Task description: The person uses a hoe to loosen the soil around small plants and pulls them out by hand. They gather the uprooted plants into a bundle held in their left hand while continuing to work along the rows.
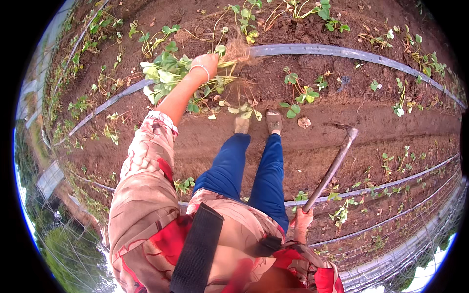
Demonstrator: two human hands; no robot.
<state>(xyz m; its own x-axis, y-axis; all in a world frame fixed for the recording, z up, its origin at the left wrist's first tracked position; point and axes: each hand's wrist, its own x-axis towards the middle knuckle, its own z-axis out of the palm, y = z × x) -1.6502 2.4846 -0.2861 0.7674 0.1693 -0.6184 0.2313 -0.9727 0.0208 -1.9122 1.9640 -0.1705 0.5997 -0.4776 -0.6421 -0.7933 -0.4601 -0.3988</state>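
My left hand (206,66) is closed around a bunch of uprooted leafy plants (166,69), which look like strawberry plants. Their leaves spread to the left of my fist, and a tangle of fine brown roots (237,50) sticks out to the right. The bunch is above the planting row, over a grey drip tape (311,49). Low on the right, my right hand (303,219) grips the end of a short-handled hoe (328,177). Its head (342,126) is over the bare furrow, and whether the blade touches soil cannot be told.
My shoes (274,122) stand in the soil furrow (205,141). Rooted plants (300,95) grow along the bed ahead. More drip tape (410,175) runs through the rows behind me. Wire mesh (78,252) curves along the lower left edge. A dark strap (198,249) crosses my chest.
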